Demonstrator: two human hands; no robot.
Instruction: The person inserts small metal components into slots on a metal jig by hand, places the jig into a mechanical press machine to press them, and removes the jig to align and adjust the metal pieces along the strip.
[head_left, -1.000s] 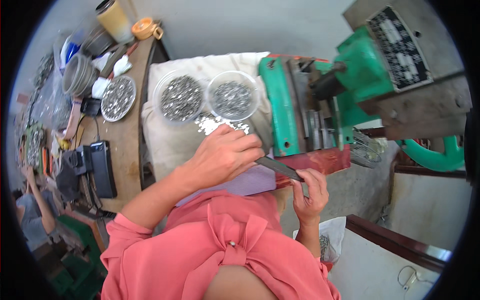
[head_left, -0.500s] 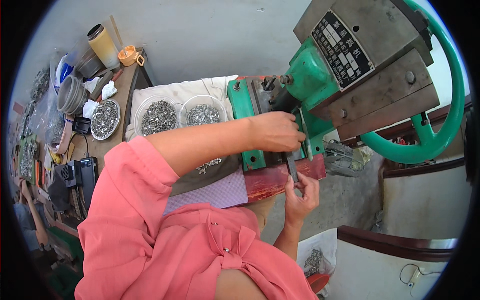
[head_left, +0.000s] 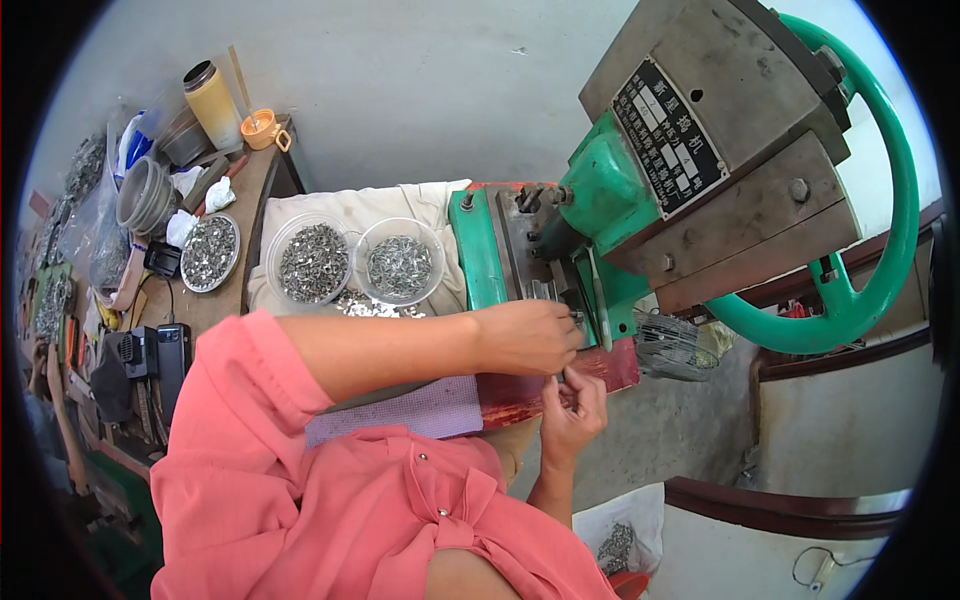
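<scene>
My left hand [head_left: 528, 337] reaches over the bed of a green and grey hand press [head_left: 625, 180]. Its fingers are closed at the bed's front part, and what they pinch is hidden beneath them. Just below it, my right hand [head_left: 574, 412] pinches the near end of a flat grey metal bar [head_left: 561, 378] between thumb and fingers. Most of that bar is covered by my left hand. Beside my left fingers, a thin pale stick [head_left: 601, 300] leans on the press.
Two clear tubs [head_left: 402, 262] of small metal parts stand left of the press, with loose pieces [head_left: 375, 305] before them. Further left, a table [head_left: 262, 180] bears a dish of parts [head_left: 210, 252], a yellow bottle [head_left: 213, 108] and a phone [head_left: 173, 355]. A green handwheel [head_left: 905, 190] curves at right.
My left hand has moved down and toward me, close to my right hand. My right hand has shifted slightly left and down, and the bar is now mostly covered. The view has shifted slightly.
</scene>
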